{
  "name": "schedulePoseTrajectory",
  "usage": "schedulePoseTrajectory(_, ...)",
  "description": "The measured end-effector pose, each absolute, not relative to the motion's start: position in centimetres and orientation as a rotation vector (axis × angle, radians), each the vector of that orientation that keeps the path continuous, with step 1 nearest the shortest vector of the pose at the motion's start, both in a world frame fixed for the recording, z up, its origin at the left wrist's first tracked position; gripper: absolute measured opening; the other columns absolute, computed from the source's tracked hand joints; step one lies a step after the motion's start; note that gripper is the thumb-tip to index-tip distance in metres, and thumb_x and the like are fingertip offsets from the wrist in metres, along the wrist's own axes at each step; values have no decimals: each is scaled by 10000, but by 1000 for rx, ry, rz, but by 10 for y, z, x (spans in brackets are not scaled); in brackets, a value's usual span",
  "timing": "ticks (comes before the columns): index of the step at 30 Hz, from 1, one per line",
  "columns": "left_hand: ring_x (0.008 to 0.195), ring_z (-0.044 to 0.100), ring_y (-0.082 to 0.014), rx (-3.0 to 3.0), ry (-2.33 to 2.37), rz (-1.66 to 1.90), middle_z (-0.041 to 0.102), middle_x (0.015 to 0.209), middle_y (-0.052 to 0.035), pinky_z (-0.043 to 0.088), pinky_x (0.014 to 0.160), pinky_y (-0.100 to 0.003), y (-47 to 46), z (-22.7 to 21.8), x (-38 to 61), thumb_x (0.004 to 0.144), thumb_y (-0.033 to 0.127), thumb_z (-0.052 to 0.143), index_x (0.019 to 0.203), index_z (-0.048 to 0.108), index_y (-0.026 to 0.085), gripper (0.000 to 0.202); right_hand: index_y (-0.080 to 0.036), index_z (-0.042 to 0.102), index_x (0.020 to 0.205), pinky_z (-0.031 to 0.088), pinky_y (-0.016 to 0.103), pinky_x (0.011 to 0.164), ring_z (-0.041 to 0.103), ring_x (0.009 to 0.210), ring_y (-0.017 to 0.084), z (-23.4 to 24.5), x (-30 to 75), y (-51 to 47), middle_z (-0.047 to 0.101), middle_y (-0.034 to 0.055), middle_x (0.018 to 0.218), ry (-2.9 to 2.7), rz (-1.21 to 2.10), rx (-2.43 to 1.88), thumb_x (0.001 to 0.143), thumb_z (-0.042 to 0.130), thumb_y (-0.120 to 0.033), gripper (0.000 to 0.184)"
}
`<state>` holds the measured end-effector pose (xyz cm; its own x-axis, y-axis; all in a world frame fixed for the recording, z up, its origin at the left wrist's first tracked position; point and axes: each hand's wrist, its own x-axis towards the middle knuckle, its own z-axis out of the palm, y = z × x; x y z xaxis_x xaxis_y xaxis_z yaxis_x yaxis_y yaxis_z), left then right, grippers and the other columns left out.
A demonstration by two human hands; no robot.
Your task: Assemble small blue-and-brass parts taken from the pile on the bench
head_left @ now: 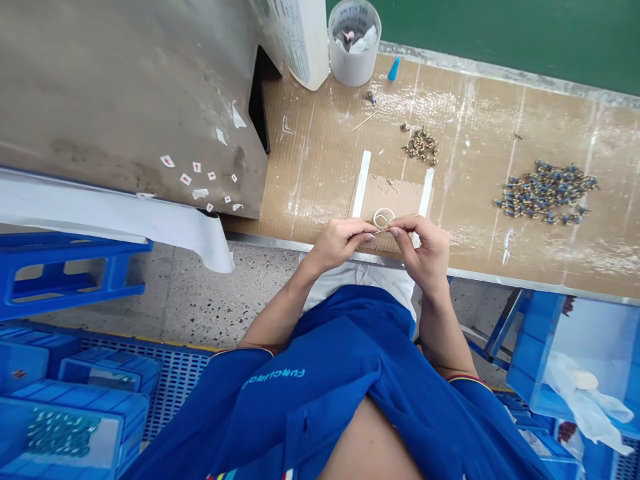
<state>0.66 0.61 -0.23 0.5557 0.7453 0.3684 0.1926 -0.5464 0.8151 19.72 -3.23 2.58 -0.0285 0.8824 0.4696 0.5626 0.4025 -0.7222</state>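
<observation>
My left hand (341,241) and my right hand (426,248) meet at the front edge of the cardboard-covered bench. Both are closed in a pinch, fingertips almost touching. A thin pale stick (383,231), like a toothpick, runs from my right fingertips toward the left ones. What the left fingertips pinch is too small to make out. Just beyond the fingers lies a small round white ring or dish (384,213), on a cardboard piece (395,193) held by white tape strips. Past it is a small heap of brassy metal parts (423,145).
A larger pile of blue-and-brass parts (547,192) lies right. Another thin stick (365,120), a blue cap (394,69) and a white tub (354,53) with scraps stand farther back. A metal box (150,80) borders the left; blue bins (75,427) sit below.
</observation>
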Motion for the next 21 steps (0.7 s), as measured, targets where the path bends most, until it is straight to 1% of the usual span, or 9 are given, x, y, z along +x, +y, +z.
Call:
schedulePoseTrajectory(4,801,703,-113,2033,764,940,744,917,-79,536,734,-193,6,-2,6,980,153,585,1027,736,75,176,-171,668,859,502,163,670,642,724,41,25,196,-32,712,-4,803,-1724,396,-1271,915,606,-191,86)
schedulePoseTrajectory(10,815,709,-121,1969,780,911,746,936,-81,545,734,-206,5,-2,5,987,170,571,1023,728,88,181,-177,680,879,514,141,696,664,759,29,21,199,-33,723,-11,836,-1604,490,-1254,903,622,-175,63)
schedulePoseTrajectory(12,807,711,-115,1944,773,912,743,927,-79,549,743,-203,5,-2,5,985,150,558,1032,720,82,181,-177,688,892,521,146,701,672,778,36,18,203,-30,721,-3,841,-1509,503,-1270,905,626,-200,68)
schedulePoseTrajectory(15,785,706,-105,1932,756,911,733,917,-75,547,733,-196,4,-2,5,986,129,537,1032,709,78,185,-166,692,883,527,181,702,665,792,61,12,208,-24,708,22,843,-1432,510,-1327,918,615,-269,133)
schedulePoseTrajectory(19,810,682,-114,1977,738,896,719,912,-71,536,735,-214,4,0,5,992,126,517,1019,693,95,180,-168,696,844,511,206,705,643,832,77,6,204,-20,690,44,867,-1524,526,-1351,929,595,-307,192)
schedulePoseTrajectory(21,801,664,-110,2007,720,922,708,902,-66,528,731,-214,4,1,4,996,129,518,1008,685,96,170,-179,709,888,510,206,717,645,875,80,4,201,-20,692,49,921,-1574,543,-1354,931,591,-318,187)
